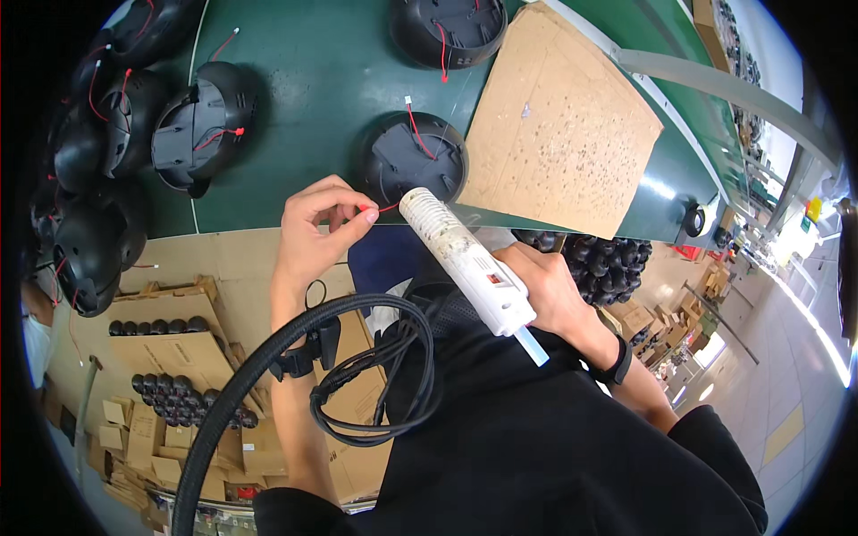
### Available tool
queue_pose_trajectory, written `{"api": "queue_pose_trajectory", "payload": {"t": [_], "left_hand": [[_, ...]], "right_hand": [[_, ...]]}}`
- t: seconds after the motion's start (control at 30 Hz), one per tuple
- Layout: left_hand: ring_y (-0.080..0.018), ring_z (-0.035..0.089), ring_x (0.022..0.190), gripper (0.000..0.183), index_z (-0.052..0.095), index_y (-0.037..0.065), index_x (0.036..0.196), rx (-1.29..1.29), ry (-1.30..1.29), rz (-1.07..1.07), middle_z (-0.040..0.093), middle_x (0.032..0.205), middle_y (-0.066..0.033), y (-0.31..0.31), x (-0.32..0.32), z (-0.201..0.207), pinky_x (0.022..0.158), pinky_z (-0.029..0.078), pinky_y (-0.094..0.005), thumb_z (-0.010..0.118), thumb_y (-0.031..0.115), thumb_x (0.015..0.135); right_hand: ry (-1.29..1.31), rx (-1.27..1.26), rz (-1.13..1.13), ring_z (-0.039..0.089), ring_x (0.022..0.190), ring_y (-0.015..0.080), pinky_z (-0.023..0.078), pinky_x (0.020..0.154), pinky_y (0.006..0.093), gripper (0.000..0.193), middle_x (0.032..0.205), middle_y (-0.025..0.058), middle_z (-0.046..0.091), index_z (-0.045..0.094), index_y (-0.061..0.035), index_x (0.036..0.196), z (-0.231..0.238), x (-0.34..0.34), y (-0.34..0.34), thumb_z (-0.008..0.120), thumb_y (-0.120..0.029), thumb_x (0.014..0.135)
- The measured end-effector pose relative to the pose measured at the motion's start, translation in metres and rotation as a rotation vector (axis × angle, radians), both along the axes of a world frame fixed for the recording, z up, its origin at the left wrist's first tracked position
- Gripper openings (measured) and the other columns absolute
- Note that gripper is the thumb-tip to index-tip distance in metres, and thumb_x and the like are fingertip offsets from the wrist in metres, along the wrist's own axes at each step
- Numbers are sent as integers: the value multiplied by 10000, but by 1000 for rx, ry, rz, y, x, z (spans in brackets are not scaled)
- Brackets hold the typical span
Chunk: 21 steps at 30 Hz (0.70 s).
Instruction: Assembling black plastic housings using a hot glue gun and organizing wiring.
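A round black plastic shell [393, 165] lies on the green table near its front edge, its open grey-black inside facing up. A red wire [418, 134] with a white plug rises from its far side. At the near side my left hand [322, 223] pinches the end of another red wire [389, 208] between thumb and forefinger. My right hand [547, 284] grips a white hot glue gun [465, 266], its stained front end next to the shell's near edge. A pale blue glue stick [532, 347] sticks out of its back. The gun's tip and handle are partly hidden.
A stained cardboard sheet [563, 125] lies right of the shell. Another shell [447, 31] sits at the far edge, and several more crowd the left [201, 134]. A thick black cable [241, 375] loops before me. A tape roll [693, 219] is at the right.
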<state>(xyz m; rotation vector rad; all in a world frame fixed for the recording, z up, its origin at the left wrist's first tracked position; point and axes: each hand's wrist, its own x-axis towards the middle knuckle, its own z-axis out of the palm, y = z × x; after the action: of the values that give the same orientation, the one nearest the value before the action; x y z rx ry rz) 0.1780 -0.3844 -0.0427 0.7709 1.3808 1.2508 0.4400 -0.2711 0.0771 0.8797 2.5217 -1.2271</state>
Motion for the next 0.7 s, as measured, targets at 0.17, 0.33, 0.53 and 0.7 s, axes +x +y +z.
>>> {"api": "queue_pose_trajectory", "payload": {"t": [0.17, 0.33, 0.53, 0.7], "left_hand": [[-30, 429, 565, 72, 721, 36, 842, -6, 35, -8, 579, 742, 9, 3, -5, 0, 492, 327, -189, 723, 27, 771], [-44, 438, 583, 55, 708, 11, 835, -2, 53, -71, 573, 734, 8, 24, -17, 2, 505, 337, -201, 709, 58, 807], [-43, 455, 628, 180, 697, -10, 985, -22, 120, -27, 541, 706, 30, 72, -20, 17, 539, 361, -200, 706, 85, 832], [-42, 507, 704, 155, 689, -9, 993, -102, 17, -229, 590, 764, 22, 105, -17, 27, 633, 422, -199, 686, 67, 858]], "right_hand": [[-2, -4, -27, 608, 664, 335, 490, 546, 387, 301, 774, 134, 574, 605, -12, 971, 5, -3, -1, 716, -164, 737], [83, 13, -22, 637, 725, 320, 523, 588, 368, 382, 955, 120, 621, 585, -14, 1044, 1, 2, -3, 716, -166, 720], [81, 22, -40, 624, 967, 309, 535, 734, 364, 394, 1119, 128, 599, 576, -11, 1094, 6, 6, 0, 692, -160, 748], [64, 54, -69, 562, 1097, 348, 502, 864, 383, 388, 1134, 142, 584, 565, -3, 1096, 3, 12, 4, 676, -150, 754]]}}
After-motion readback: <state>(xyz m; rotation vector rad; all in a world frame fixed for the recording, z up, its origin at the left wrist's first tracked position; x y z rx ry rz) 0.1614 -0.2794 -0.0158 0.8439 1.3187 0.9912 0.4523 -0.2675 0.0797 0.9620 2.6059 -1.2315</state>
